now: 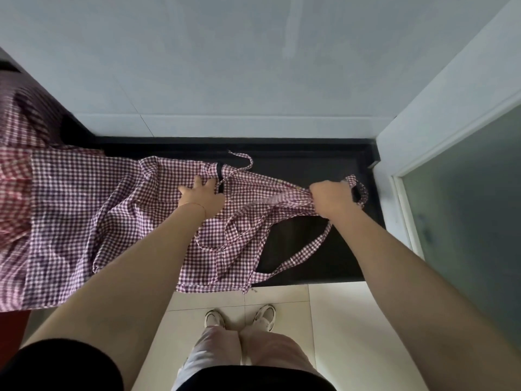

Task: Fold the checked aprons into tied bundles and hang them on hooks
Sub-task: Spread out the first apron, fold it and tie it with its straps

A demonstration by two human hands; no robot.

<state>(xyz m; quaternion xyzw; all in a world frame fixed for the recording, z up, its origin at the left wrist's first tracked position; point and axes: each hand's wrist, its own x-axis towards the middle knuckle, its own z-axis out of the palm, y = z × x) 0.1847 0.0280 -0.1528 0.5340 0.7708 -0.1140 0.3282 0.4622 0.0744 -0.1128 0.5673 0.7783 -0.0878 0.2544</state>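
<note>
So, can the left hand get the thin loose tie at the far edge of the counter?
Probably yes. The left hand presses flat on the apron, and the thin tie lies uncovered on the black counter just beyond its fingertips, with nothing between them.

No legible text, labels, numbers; apron [112,210] apparently plain checks only.
</note>
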